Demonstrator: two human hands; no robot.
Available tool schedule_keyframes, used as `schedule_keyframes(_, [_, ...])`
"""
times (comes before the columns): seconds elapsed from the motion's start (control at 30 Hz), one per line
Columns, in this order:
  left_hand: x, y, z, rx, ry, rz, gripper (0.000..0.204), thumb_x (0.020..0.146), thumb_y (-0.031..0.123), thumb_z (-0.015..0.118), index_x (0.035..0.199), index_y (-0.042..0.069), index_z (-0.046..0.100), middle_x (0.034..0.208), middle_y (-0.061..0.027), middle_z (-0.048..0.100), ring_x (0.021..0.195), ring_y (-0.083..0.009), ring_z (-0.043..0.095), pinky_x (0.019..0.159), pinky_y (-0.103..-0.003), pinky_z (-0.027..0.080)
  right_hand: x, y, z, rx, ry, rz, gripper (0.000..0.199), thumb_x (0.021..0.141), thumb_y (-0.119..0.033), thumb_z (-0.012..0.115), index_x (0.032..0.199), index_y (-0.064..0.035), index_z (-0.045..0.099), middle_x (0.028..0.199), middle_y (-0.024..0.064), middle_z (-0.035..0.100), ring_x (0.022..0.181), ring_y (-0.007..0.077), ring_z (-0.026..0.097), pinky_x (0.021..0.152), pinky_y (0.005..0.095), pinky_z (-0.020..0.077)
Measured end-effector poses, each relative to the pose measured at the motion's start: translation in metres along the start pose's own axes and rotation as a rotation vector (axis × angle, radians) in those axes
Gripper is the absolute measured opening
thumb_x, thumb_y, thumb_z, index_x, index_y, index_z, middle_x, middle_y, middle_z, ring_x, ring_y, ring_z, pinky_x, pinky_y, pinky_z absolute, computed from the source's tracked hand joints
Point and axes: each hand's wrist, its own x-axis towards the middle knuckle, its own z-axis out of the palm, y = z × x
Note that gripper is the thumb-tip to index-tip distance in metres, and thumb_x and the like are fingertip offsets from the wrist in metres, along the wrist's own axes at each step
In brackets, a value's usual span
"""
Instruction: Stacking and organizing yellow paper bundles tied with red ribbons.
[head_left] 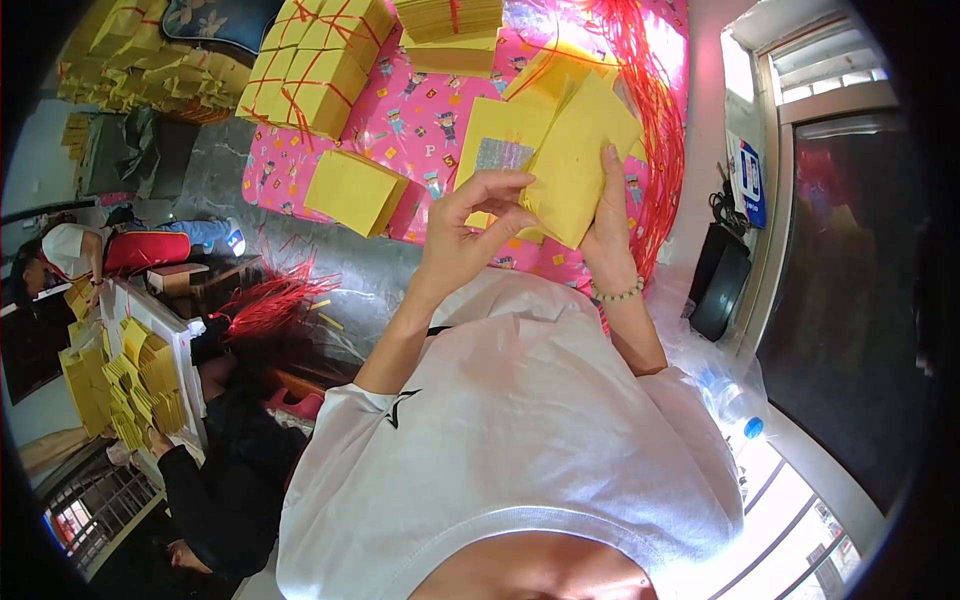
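Note:
My right hand holds a stack of yellow paper envelopes upright, its thumb lying along the right side. At the stack's lower left edge is my left hand, thumb and fingers curved apart, tips close to the paper. Whether those tips touch it is hard to tell. Behind the held stack, more yellow envelopes lie on the pink patterned table cover, with a grey patch on top. A separate yellow pile lies to the left.
Tied yellow bundles stand at the far left of the table, another yellow stack beside them. Red cords hang along the right edge. At left, people work at a white table piled with yellow envelopes. A window borders the right.

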Motion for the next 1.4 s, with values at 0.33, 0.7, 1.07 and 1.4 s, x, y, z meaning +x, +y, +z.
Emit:
schedule_keyframes(0.33, [0.001, -0.003, -0.002, -0.008, -0.002, 0.007, 0.030, 0.081, 0.002, 0.066, 0.111, 0.003, 0.062, 0.099, -0.0060, 0.066, 0.089, -0.0133, 0.064, 0.078, -0.026, 0.052, -0.004, -0.002, 0.008, -0.029, 0.044, 0.002, 0.053, 0.089, -0.043, 0.055, 0.127, -0.0063, 0.044, 0.120, 0.0089, 0.055, 0.108, 0.0200, 0.056, 0.091, 0.0359, 0.0482])
schedule_keyframes(0.7, [0.002, -0.007, -0.002, -0.046, -0.010, -0.010, 0.031, 0.081, 0.003, 0.066, 0.112, 0.004, 0.063, 0.099, -0.0055, 0.067, 0.089, -0.0130, 0.065, 0.079, -0.026, 0.051, -0.003, -0.002, 0.005, -0.024, 0.051, 0.020, 0.056, 0.089, -0.044, 0.056, 0.128, -0.0065, 0.042, 0.121, 0.0090, 0.054, 0.109, 0.0204, 0.056, 0.091, 0.0363, 0.0483])
schedule_keyframes(1.07, [0.001, -0.008, -0.001, -0.077, 0.014, -0.009, 0.028, 0.081, 0.004, 0.068, 0.108, 0.004, 0.063, 0.097, -0.0050, 0.067, 0.088, -0.0130, 0.065, 0.079, -0.026, 0.051, -0.002, -0.001, 0.003, -0.007, 0.051, 0.021, 0.055, 0.089, -0.042, 0.057, 0.128, -0.0071, 0.042, 0.122, 0.0087, 0.054, 0.110, 0.0202, 0.055, 0.092, 0.0357, 0.0476])
schedule_keyframes(1.4, [0.002, -0.018, -0.003, -0.168, 0.037, -0.038, 0.029, 0.079, 0.003, 0.070, 0.108, 0.004, 0.065, 0.095, -0.0041, 0.068, 0.085, -0.0108, 0.064, 0.072, -0.023, 0.051, 0.003, 0.003, -0.005, 0.016, 0.031, 0.038, 0.055, 0.089, -0.042, 0.057, 0.129, -0.0077, 0.041, 0.123, 0.0087, 0.053, 0.112, 0.0204, 0.054, 0.092, 0.0360, 0.0475])
